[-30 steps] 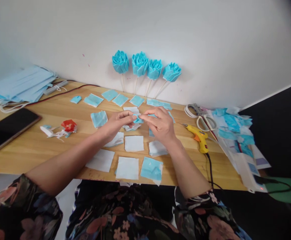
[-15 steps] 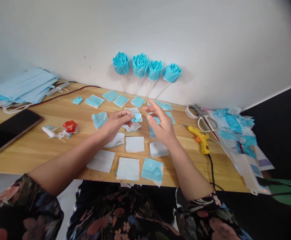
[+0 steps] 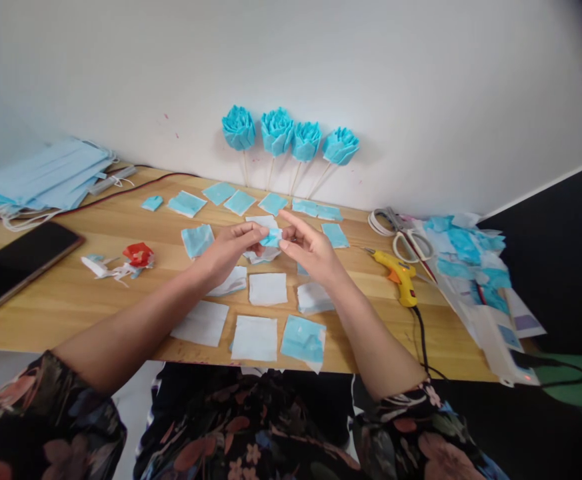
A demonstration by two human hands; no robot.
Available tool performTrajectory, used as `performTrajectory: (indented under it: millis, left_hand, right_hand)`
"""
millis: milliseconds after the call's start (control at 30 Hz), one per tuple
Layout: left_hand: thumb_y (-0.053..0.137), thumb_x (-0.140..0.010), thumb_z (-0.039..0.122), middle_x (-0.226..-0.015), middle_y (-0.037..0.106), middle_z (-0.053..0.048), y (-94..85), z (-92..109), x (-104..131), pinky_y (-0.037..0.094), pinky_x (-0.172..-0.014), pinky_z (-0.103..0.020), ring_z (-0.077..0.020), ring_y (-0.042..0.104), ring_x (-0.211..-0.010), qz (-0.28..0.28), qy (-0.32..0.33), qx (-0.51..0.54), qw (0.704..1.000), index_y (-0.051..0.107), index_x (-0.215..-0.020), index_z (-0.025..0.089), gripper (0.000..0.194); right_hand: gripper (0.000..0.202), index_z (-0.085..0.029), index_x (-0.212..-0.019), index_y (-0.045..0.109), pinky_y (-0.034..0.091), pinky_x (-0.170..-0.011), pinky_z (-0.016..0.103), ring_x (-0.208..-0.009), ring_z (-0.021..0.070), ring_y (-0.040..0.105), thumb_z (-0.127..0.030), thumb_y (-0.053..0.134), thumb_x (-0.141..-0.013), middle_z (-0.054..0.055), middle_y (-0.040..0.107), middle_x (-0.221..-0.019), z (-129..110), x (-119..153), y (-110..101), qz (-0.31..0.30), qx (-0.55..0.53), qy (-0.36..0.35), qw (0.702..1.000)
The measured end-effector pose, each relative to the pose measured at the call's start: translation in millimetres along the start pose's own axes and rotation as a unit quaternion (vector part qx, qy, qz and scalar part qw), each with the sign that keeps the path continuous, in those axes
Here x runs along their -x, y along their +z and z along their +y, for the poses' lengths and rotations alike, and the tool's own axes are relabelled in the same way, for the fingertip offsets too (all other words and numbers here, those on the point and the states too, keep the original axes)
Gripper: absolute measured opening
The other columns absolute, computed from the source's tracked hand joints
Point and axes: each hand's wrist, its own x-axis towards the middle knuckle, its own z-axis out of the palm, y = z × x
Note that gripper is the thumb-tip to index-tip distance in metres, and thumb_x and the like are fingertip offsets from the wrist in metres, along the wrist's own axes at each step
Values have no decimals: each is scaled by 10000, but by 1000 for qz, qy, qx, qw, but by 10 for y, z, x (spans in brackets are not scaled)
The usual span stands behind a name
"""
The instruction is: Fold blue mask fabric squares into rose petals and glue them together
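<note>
My left hand [image 3: 235, 250] pinches a small folded blue piece [image 3: 271, 238] between thumb and fingers above the middle of the wooden table [image 3: 365, 320]. From the other side, my right hand [image 3: 311, 250] has its thumb and a finger closed on the same piece's right edge, its index finger raised. Beneath and around the hands lie white squares [image 3: 267, 289] and blue squares [image 3: 335, 235] in loose rows. Several blue flowers on thin sticks [image 3: 277, 132] lean upright against the wall behind.
At the right lie a yellow glue gun [image 3: 398, 273] with a black cord, scissors [image 3: 413, 245] and blue scraps [image 3: 463, 243]. On the left are a phone [image 3: 18, 267], stacked blue masks [image 3: 45, 175] and a red crumpled piece [image 3: 139, 255].
My right hand has moved left to the small blue piece and its thumb and finger have closed on the edge. My left hand has kept its hold.
</note>
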Motion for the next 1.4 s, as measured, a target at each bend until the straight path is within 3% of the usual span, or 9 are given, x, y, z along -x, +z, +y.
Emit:
performTrajectory:
  millis: [433,667,867,1000,1200,1400]
  left_hand:
    - [647,-850,509,-699,593,-10,13,23,15,390,-744,-299,-141,517,-715,-35,5,-26,999,621,-715,176,360]
    - [716,-792,380,-679,569,13,9,6,4,381,-749,-295,-132,503,-705,-32,12,-31,999,616,-702,179,242]
    - [687,-771,329,-665,563,17,15,8,8,372,-719,-289,-126,495,-688,-29,10,-54,998,589,-664,176,211]
    - [672,-758,333,-624,514,33,47,51,30,335,-650,-278,-109,439,-626,-35,2,-98,995,551,-641,177,229]
    - [665,-752,355,-607,473,40,64,63,45,254,-586,-272,-94,374,-584,-42,-6,-135,990,540,-649,175,243]
    - [669,-741,345,-608,493,32,65,81,43,298,-627,-272,-103,411,-616,-45,-6,-115,992,528,-617,175,253]
  right_hand:
    - [653,-206,-1425,528,446,-695,270,-725,121,529,-312,658,-794,-22,577,-794,-30,-3,23,19,-9,9,1000]
    - [639,-195,-1411,534,475,-731,284,-749,132,559,-338,659,-801,-14,592,-809,-13,-8,19,15,-4,13,1000]
    - [477,-220,-1263,642,501,-816,310,-887,165,609,-426,647,-833,26,635,-946,-27,-19,-56,41,-14,9,999]
    - [416,-222,-1164,699,479,-719,266,-767,128,562,-390,721,-783,-8,592,-844,-53,-4,-18,44,19,-2,999]
    - [166,-196,-884,733,439,-627,250,-628,108,506,-327,704,-787,-36,563,-672,-40,16,56,74,69,-13,995]
    - [51,-211,-840,735,477,-693,265,-696,125,586,-211,685,-828,-9,685,-783,-65,38,88,109,168,-105,974]
